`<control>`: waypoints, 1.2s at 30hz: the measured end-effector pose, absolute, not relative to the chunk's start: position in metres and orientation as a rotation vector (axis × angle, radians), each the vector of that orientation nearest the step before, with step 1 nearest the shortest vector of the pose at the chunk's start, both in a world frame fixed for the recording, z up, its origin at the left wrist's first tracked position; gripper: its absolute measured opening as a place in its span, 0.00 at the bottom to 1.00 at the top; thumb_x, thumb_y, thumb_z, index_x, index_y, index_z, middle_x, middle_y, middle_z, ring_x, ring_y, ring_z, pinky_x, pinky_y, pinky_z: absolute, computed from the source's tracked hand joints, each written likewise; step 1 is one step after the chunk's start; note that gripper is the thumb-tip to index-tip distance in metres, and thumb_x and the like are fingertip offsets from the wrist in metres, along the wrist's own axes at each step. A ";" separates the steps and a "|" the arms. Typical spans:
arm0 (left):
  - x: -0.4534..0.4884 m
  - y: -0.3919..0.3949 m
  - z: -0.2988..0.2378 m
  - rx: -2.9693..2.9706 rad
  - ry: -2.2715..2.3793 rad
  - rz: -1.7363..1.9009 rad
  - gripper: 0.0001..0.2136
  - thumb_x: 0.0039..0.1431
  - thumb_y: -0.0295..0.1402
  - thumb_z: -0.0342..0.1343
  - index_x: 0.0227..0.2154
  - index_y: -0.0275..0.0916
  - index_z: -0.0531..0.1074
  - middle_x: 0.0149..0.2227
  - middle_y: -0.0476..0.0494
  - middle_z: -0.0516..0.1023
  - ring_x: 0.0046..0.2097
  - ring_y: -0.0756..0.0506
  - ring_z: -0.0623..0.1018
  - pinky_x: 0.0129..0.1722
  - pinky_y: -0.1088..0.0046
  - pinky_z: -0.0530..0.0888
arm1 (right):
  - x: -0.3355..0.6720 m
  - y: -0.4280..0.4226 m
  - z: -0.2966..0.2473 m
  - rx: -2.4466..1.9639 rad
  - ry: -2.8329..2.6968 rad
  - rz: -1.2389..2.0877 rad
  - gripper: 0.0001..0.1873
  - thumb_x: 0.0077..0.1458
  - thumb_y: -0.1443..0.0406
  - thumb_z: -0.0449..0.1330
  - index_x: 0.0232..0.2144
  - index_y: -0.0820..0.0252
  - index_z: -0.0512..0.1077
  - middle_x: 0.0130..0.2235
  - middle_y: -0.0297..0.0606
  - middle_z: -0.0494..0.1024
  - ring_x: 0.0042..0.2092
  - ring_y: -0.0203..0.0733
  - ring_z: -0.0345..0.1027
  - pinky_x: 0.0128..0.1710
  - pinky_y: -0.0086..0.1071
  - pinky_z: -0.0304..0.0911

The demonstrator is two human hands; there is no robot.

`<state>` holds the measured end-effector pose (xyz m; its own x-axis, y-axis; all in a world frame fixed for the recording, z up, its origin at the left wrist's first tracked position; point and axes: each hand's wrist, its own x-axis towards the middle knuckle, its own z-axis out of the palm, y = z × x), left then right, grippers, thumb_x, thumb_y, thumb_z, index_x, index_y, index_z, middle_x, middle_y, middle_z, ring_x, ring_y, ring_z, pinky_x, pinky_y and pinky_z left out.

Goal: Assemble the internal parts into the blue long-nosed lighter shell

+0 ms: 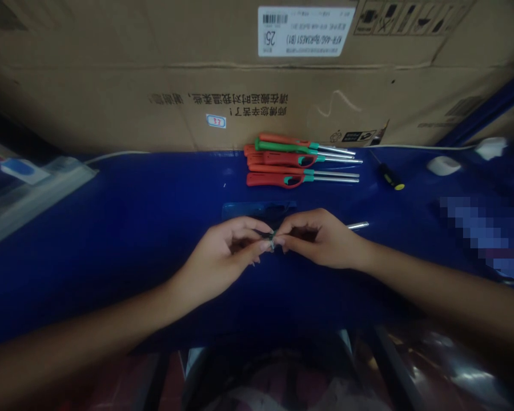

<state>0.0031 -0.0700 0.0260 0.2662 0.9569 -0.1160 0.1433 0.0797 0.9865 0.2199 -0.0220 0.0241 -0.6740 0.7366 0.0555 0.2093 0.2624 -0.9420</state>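
Note:
My left hand [227, 254] and my right hand [319, 237] meet over the blue table, fingertips pinched together. Between them is a small greenish part [272, 242], mostly covered by the fingers, so its kind cannot be made out. Just behind my hands lies a translucent blue lighter casing [257, 210], partly hidden by them. A metal lighter tube [360, 225] sticks out past my right wrist. Farther back, a pile of long-nosed gas lighters [276, 179] in red, orange and green lies with the metal tubes pointing right.
A large cardboard box [111, 108] stands along the back of the table [145, 194]. To the right lie a black and yellow screwdriver [389, 176] and a white plastic piece [444, 165] near a white cable. A clear plastic bag [55, 182] is at the left edge.

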 end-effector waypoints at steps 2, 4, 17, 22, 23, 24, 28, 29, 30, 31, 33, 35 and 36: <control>0.004 -0.071 0.026 1.354 1.147 0.876 0.11 0.60 0.35 0.65 0.44 0.38 0.76 0.33 0.48 0.82 0.31 0.52 0.77 0.33 0.78 0.75 | 0.220 -0.022 0.024 -0.855 -2.056 1.403 0.12 0.59 0.59 0.65 0.32 0.64 0.77 0.28 0.35 0.78 0.27 0.32 0.68 0.28 0.26 0.63; 0.005 -0.071 0.027 1.359 1.154 0.886 0.11 0.60 0.35 0.65 0.43 0.38 0.76 0.33 0.49 0.82 0.30 0.52 0.77 0.33 0.78 0.75 | 0.220 -0.022 0.024 -0.850 -2.068 1.390 0.12 0.59 0.59 0.64 0.32 0.64 0.77 0.28 0.35 0.78 0.27 0.32 0.68 0.28 0.26 0.62; 0.002 -0.066 0.028 1.333 1.163 0.880 0.15 0.59 0.37 0.65 0.46 0.37 0.76 0.36 0.46 0.83 0.33 0.50 0.79 0.29 0.78 0.77 | 0.218 -0.021 0.029 -0.886 -1.986 1.417 0.18 0.62 0.55 0.61 0.30 0.63 0.77 0.25 0.31 0.74 0.23 0.28 0.59 0.24 0.25 0.56; 0.000 -0.067 0.027 1.327 1.169 0.877 0.16 0.59 0.38 0.65 0.47 0.37 0.76 0.35 0.46 0.82 0.33 0.50 0.79 0.29 0.78 0.78 | 0.220 -0.019 0.025 -0.849 -1.998 1.399 0.15 0.62 0.55 0.62 0.34 0.62 0.78 0.32 0.37 0.79 0.32 0.34 0.69 0.32 0.28 0.64; 0.000 -0.068 0.028 1.326 1.168 0.877 0.16 0.59 0.38 0.65 0.47 0.37 0.76 0.35 0.46 0.82 0.33 0.50 0.79 0.29 0.78 0.78 | 0.221 -0.018 0.024 -0.850 -1.993 1.401 0.14 0.62 0.56 0.62 0.35 0.62 0.78 0.32 0.37 0.79 0.33 0.35 0.70 0.33 0.29 0.65; 0.000 -0.068 0.028 1.325 1.170 0.878 0.15 0.59 0.38 0.65 0.47 0.37 0.76 0.35 0.46 0.82 0.32 0.49 0.79 0.29 0.78 0.78 | 0.221 -0.018 0.023 -0.855 -1.990 1.401 0.13 0.61 0.56 0.63 0.36 0.62 0.78 0.33 0.37 0.79 0.33 0.35 0.71 0.34 0.29 0.66; 0.000 -0.068 0.028 1.322 1.181 0.878 0.15 0.59 0.38 0.65 0.47 0.37 0.76 0.35 0.46 0.82 0.33 0.49 0.80 0.29 0.77 0.78 | 0.222 -0.017 0.022 -0.868 -1.990 1.396 0.12 0.60 0.59 0.64 0.36 0.63 0.77 0.34 0.39 0.79 0.33 0.36 0.71 0.34 0.30 0.66; 0.000 -0.068 0.028 1.325 1.181 0.877 0.15 0.59 0.38 0.65 0.47 0.38 0.76 0.35 0.46 0.82 0.33 0.49 0.80 0.29 0.77 0.78 | 0.222 -0.017 0.022 -0.868 -1.990 1.393 0.12 0.60 0.58 0.64 0.36 0.63 0.77 0.34 0.39 0.79 0.33 0.36 0.71 0.34 0.31 0.66; 0.001 -0.067 0.028 1.329 1.180 0.873 0.15 0.59 0.38 0.65 0.47 0.38 0.76 0.35 0.46 0.82 0.33 0.49 0.80 0.29 0.77 0.78 | 0.222 -0.018 0.022 -0.866 -1.990 1.390 0.12 0.59 0.58 0.64 0.36 0.63 0.77 0.34 0.39 0.79 0.33 0.36 0.71 0.33 0.31 0.66; 0.001 -0.067 0.028 1.333 1.179 0.872 0.15 0.59 0.38 0.65 0.47 0.38 0.76 0.35 0.46 0.82 0.33 0.49 0.80 0.29 0.77 0.77 | 0.221 -0.018 0.022 -0.861 -1.991 1.385 0.12 0.59 0.58 0.65 0.35 0.63 0.77 0.34 0.38 0.79 0.33 0.36 0.70 0.33 0.31 0.66; 0.001 -0.068 0.028 1.338 1.181 0.873 0.15 0.59 0.38 0.65 0.46 0.38 0.76 0.34 0.46 0.82 0.33 0.48 0.80 0.28 0.77 0.77 | 0.221 -0.019 0.022 -0.855 -1.992 1.381 0.12 0.59 0.57 0.65 0.35 0.62 0.77 0.33 0.38 0.78 0.32 0.35 0.69 0.32 0.30 0.65; 0.002 -0.068 0.028 1.337 1.185 0.880 0.15 0.59 0.38 0.65 0.46 0.38 0.76 0.34 0.46 0.82 0.33 0.48 0.80 0.28 0.77 0.77 | 0.220 -0.019 0.021 -0.865 -1.984 1.385 0.13 0.59 0.57 0.65 0.35 0.63 0.78 0.31 0.37 0.78 0.30 0.34 0.68 0.30 0.30 0.63; 0.002 -0.068 0.029 1.335 1.189 0.883 0.15 0.58 0.38 0.65 0.46 0.38 0.76 0.34 0.46 0.82 0.33 0.48 0.80 0.28 0.77 0.77 | 0.220 -0.019 0.021 -0.876 -1.978 1.387 0.13 0.59 0.57 0.65 0.35 0.63 0.78 0.31 0.37 0.77 0.30 0.34 0.67 0.30 0.30 0.62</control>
